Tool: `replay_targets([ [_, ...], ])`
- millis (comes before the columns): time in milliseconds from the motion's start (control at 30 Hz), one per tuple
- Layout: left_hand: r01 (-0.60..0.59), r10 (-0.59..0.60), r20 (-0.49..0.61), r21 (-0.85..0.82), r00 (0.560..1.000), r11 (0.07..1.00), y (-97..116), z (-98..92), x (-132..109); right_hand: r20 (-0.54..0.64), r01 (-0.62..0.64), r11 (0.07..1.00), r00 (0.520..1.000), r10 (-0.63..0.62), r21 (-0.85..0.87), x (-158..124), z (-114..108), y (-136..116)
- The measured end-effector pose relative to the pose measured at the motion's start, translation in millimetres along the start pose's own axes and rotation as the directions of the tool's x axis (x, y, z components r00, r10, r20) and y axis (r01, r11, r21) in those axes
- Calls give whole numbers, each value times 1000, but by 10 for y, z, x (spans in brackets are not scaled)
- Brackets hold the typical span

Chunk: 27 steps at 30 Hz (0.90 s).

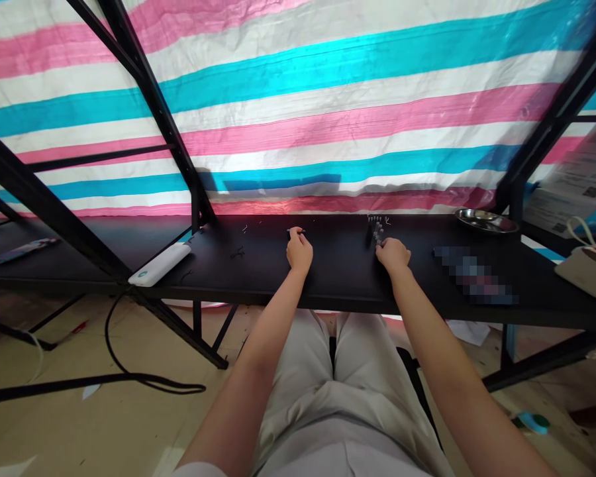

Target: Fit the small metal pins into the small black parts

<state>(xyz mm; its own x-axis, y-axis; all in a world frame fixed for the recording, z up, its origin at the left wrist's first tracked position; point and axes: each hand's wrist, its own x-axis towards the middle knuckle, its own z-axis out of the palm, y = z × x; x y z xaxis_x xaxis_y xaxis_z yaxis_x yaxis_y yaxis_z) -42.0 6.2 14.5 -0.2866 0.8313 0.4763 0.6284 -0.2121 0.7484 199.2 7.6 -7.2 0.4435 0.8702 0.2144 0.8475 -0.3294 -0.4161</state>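
Observation:
My left hand (298, 252) rests on the black tabletop (338, 285) with its fingers pinched on a small black part (295, 232). The part's thin tip shows beyond my fingertips. To the right, my right hand (392, 256) lies with its fingertips at the near end of a dark strip with small upright pegs (375, 230). I cannot tell whether those fingers grip the strip. Several thin wire scraps (244, 228) lie on the tabletop to the left of my hands.
A white oblong block (159, 264) lies near the table's front edge at left. A steel dish (487, 220) stands at the back right, beside a pixelated patch (471, 275). A beige bag (589, 268) sits at far right. Black frame posts (153, 106) rise before a striped tarp.

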Motion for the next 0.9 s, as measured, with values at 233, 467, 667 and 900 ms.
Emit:
replay_targets([
  [233, 58, -59, 2, 46, 998, 997, -40, -13, 0, 56, 7, 999, 998, -5, -36, -54, -66, -69],
  [467, 31, -45, 127, 110, 991, 993, -115, 32, 25, 48, 312, 945, 947, -318, 92, -140, -18, -183],
  [667, -1, -27, 170, 160, 985, 987, -137, 68, 23, 81, 552, 821, 820, -566, 143, -204, 41, -266],
  [900, -20, -2, 137, 156, 991, 988, -123, 42, 19, 82, 571, 807, 806, -586, 150, -213, 39, -273],
])
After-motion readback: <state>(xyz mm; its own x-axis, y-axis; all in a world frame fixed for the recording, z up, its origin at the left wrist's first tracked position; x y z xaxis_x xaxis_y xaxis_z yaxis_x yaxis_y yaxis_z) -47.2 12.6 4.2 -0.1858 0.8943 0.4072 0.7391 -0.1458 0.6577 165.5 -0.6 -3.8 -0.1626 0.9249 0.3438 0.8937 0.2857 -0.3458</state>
